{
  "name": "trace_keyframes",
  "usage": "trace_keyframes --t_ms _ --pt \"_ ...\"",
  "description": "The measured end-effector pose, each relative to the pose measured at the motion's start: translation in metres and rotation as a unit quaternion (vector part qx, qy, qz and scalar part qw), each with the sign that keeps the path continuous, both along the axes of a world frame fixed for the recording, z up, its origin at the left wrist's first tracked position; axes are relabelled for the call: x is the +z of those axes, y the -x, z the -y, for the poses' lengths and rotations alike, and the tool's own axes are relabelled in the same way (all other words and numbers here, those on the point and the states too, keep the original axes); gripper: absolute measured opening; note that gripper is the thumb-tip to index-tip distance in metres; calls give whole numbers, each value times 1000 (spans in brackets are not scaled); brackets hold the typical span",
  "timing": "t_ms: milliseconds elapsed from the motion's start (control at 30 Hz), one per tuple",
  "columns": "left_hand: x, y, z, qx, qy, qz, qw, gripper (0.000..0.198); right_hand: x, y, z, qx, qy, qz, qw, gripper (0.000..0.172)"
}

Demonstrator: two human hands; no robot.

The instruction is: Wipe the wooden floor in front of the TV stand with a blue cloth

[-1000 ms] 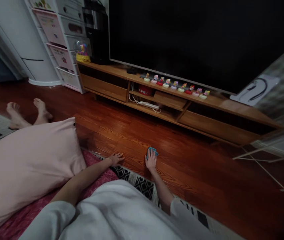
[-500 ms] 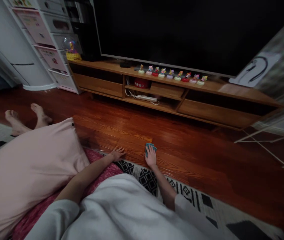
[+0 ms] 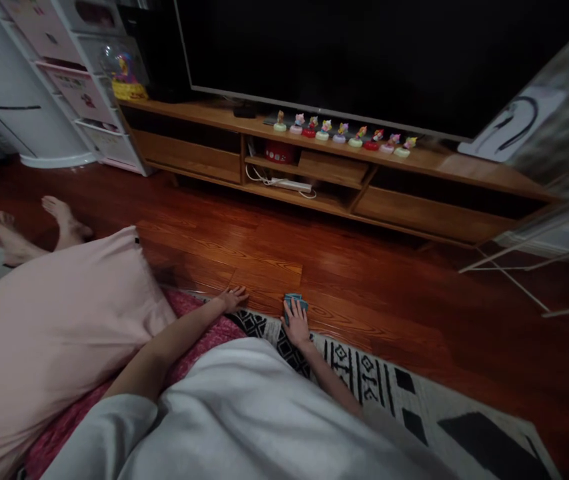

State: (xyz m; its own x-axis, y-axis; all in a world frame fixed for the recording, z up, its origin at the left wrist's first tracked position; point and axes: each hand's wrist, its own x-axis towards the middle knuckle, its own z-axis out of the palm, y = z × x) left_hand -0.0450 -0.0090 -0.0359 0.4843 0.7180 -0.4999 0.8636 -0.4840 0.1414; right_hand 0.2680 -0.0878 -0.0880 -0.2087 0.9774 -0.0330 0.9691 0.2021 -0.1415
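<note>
My right hand (image 3: 296,321) lies palm down on a small blue cloth (image 3: 295,301) at the edge of the patterned rug (image 3: 404,407), where it meets the wooden floor (image 3: 364,293); its fingers press the cloth flat. My left hand (image 3: 231,297) rests flat on the floor beside the rug's edge, fingers spread, holding nothing. A pink pillow (image 3: 49,333) lies to the left of my left arm.
A low wooden TV stand (image 3: 414,193) with a big dark screen (image 3: 364,60) runs along the back, with a row of small figurines (image 3: 344,133) on top. Another person's bare feet (image 3: 29,227) lie at left. White drawers (image 3: 84,100) stand at back left, a white wire rack (image 3: 529,267) at right.
My right hand has drawn the blue cloth back toward me, from the open floor to the rug's edge. The view has tilted down and shows more rug. My left hand has stayed put.
</note>
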Motion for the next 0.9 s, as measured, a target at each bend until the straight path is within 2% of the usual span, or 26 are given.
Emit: trace_keyframes --t_ms 67,267,333,433,600,667,767,900 --pt "1 1 0 -1 0 -3 1000 66 6 6 -10 -14 10 5 1000 61" --pt "5 5 1 -3 3 12 1000 61 38 9 -84 -64 59 10 996 63" --pt "6 5 1 4 11 6 1000 59 42 10 -94 -75 73 15 994 64" --pt "5 6 1 10 14 3 1000 58 36 11 -80 -60 82 22 995 64" --pt "4 5 1 10 10 11 1000 59 12 4 -16 8 63 2 998 64" --pt "6 5 1 13 14 11 1000 59 8 3 -1 18 58 -8 998 64" --pt "13 5 4 18 19 13 1000 60 13 7 -9 6 69 -16 997 64" --pt "26 10 9 18 0 39 999 65 31 19 -52 -54 77 -21 995 65"
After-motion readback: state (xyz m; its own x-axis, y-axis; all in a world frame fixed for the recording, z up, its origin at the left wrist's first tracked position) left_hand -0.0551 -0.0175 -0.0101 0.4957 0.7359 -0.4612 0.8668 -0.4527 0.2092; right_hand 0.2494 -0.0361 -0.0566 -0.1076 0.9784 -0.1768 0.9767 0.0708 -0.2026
